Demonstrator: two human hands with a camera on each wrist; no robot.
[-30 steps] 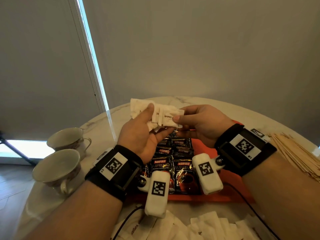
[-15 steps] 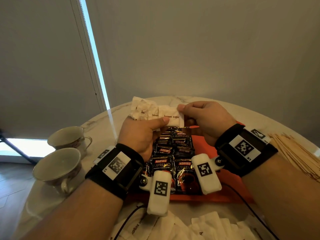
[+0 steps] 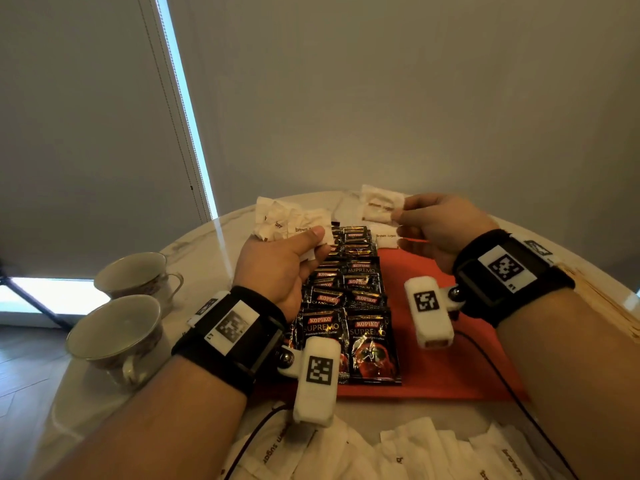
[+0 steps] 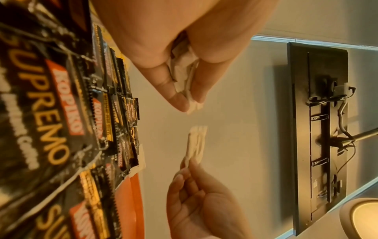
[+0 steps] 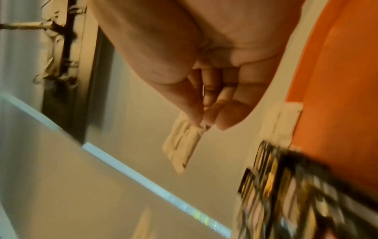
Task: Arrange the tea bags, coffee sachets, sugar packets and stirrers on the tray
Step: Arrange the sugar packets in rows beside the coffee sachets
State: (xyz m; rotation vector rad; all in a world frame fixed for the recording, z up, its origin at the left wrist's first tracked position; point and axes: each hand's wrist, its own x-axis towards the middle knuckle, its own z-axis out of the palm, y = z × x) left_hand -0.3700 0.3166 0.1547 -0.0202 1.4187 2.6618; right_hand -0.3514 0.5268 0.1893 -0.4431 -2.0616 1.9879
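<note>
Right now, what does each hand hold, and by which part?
Left hand grips a bunch of sugar packets by their lower ends. Right hand pinches one sugar packet by its edge.

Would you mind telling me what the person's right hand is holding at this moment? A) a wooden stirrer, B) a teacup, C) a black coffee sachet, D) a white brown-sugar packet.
D: in the head view the right hand pinches a white sugar packet above the far end of the orange tray, while the left hand holds a bunch of further packets.
</note>
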